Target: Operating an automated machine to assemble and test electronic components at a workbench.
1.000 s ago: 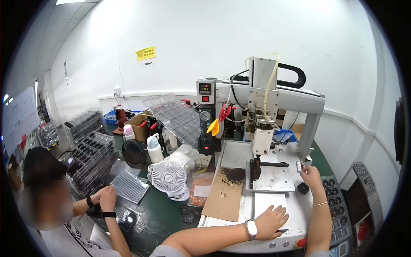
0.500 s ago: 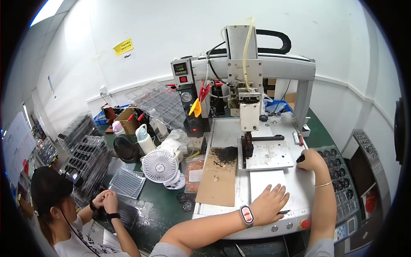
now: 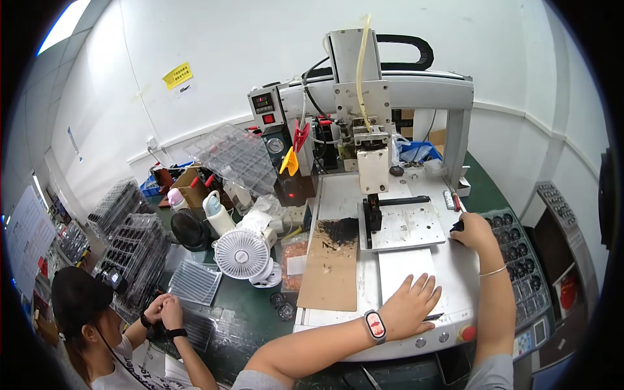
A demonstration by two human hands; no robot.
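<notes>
My left hand lies with its fingers spread on the white base of a bench machine, near the front edge. A thin dark pointed tool sticks out beside that palm; its other end is hidden. At the right side of the base, my right hand is closed on a small black part, mostly covered by the fingers. Between and beyond the hands is a metal plate with a black bar fixture, under the machine's head.
Brown cardboard with black residue lies left of the plate. A white fan stands left of the machine. Black round parts fill a clear tray at right. A red button is on the front edge. A co-worker sits at left.
The whole view has shifted slightly. Both hands keep nearly the same places on the machine base, the left spread and the right closed.
</notes>
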